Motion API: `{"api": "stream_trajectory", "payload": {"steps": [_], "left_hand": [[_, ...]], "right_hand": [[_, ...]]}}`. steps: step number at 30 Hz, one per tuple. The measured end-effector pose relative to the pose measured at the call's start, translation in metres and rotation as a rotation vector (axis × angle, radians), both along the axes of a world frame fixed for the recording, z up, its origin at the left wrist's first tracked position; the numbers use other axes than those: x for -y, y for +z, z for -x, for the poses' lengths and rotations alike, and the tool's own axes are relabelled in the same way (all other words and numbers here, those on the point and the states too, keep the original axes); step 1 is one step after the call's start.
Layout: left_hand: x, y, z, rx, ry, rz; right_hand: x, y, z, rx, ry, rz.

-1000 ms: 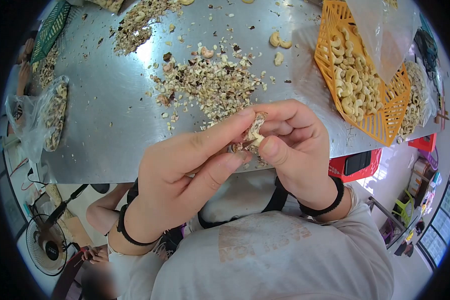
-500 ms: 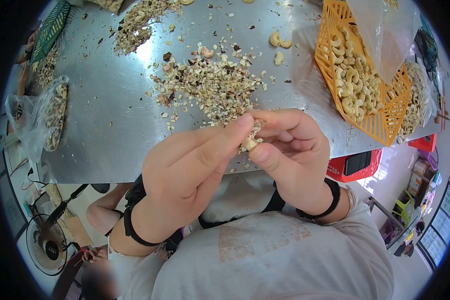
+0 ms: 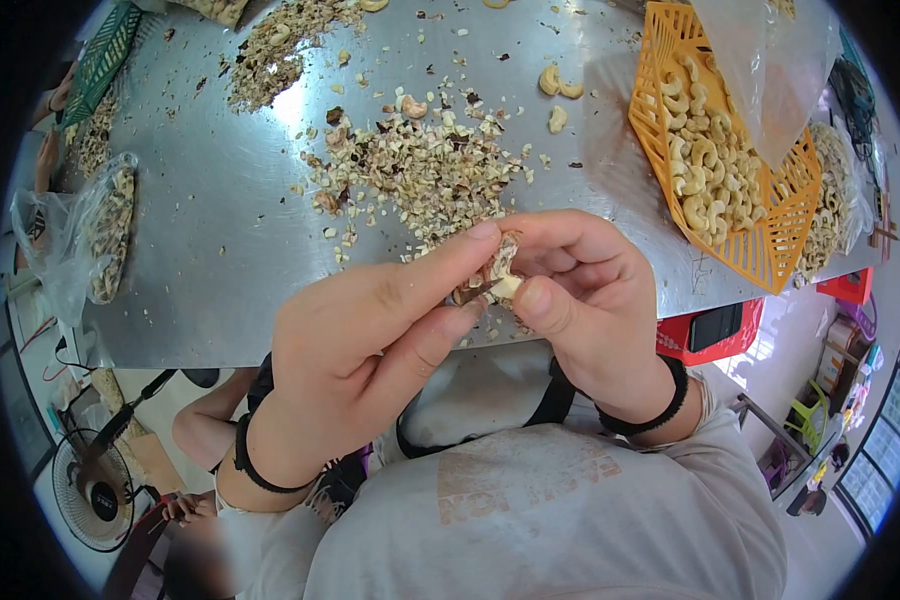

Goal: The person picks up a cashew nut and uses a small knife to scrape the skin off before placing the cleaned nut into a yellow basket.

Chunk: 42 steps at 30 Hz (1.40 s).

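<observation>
A cashew nut (image 3: 503,262) with patches of brown skin and a pale bare end is held up above the near edge of the metal table. My right hand (image 3: 595,290) pinches it between thumb and forefinger, the other fingers curled behind. Against its left side is my left hand (image 3: 355,335), forefinger touching the nut's top and thumb below. Between that thumb and forefinger shows a thin dark blade-like piece (image 3: 478,291), mostly hidden by the fingers. Just beyond both hands lies a heap of pale and brown cashew scraps (image 3: 420,175).
An orange plastic basket (image 3: 790,220) of peeled cashews stands at right, by a clear bag (image 3: 770,80). More scraps (image 3: 270,60) lie at the far left. A plastic bag of nuts (image 3: 110,235) is on the left. A phone (image 3: 715,325) rests on a red stool (image 3: 680,340).
My left thumb has moved down, away from the forefinger, and the dark blade-like piece now shows. The cashew has turned more upright in my right fingers.
</observation>
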<state>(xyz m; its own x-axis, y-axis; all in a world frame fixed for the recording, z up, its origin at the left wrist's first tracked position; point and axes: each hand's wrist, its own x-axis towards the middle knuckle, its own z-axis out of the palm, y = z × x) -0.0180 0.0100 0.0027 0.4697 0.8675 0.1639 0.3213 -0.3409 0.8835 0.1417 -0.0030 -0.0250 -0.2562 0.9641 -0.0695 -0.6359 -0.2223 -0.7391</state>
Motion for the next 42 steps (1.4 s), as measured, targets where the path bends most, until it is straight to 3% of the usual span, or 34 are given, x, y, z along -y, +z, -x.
{"api": "stream_trajectory", "payload": {"steps": [9,13,18,22,25,30,34,37,42], "left_hand": [[0.0008,-0.001,0.0002,0.124,-0.021,0.169],[0.0033,-0.0004,-0.0007,-0.002,0.004,0.048],[0.0032,0.0024,-0.0002,0.134,0.028,0.244],[0.0016,0.0051,0.0006,0.059,0.031,0.152],[0.0023,0.0063,0.0034,0.004,-0.022,0.286],[-0.0028,-0.0009,0.0003,0.043,-0.055,0.029],[-0.0011,0.0048,0.0018,-0.024,-0.053,0.106],[0.0022,0.0015,0.0018,-0.072,-0.039,0.009],[0.0053,0.0008,0.001,0.201,0.055,0.366]], "right_hand": [[0.0037,-0.0024,-0.0005,-0.011,-0.018,-0.013],[0.0041,-0.0023,-0.0006,0.053,-0.025,0.003],[0.0003,-0.0017,-0.0026,0.008,0.032,0.026],[0.0003,0.0005,-0.0029,0.034,0.026,0.029],[0.0008,0.0005,-0.0043,0.092,0.038,0.024],[0.0023,0.0006,-0.0038,0.107,0.016,-0.001],[0.0038,-0.0015,-0.0029,0.14,0.005,-0.019],[0.003,-0.001,-0.0024,0.173,-0.011,-0.034],[0.0008,-0.0007,-0.0046,0.139,0.063,-0.03]]}}
